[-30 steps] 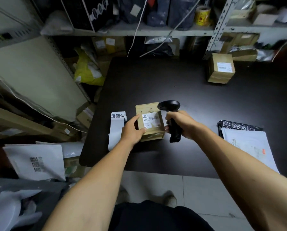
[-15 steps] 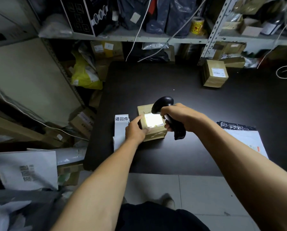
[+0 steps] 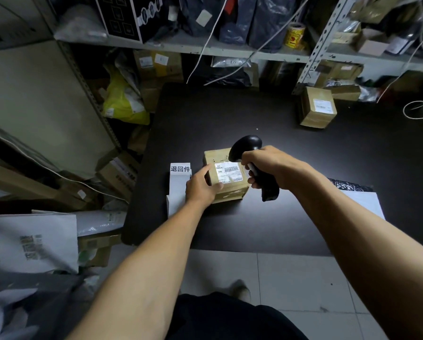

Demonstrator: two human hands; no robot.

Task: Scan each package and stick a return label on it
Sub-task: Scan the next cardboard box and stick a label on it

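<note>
Cardboard package [image 3: 226,177], steadied by the left hand [image 3: 200,186], sits under the scanner [image 3: 252,163] held in the right hand's [image 3: 274,168] grip; no return label [image 3: 179,182] stuck on yet, another box [image 3: 317,107] waits.

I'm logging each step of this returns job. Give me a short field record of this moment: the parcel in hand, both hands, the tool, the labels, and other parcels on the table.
parcel: small cardboard box on the black table, shipping label up
left hand: grips the box's left side
right hand: holds the barcode scanner over the box
return labels: strip beside the box, left
other parcels: second box far right; white mailer near right
</note>
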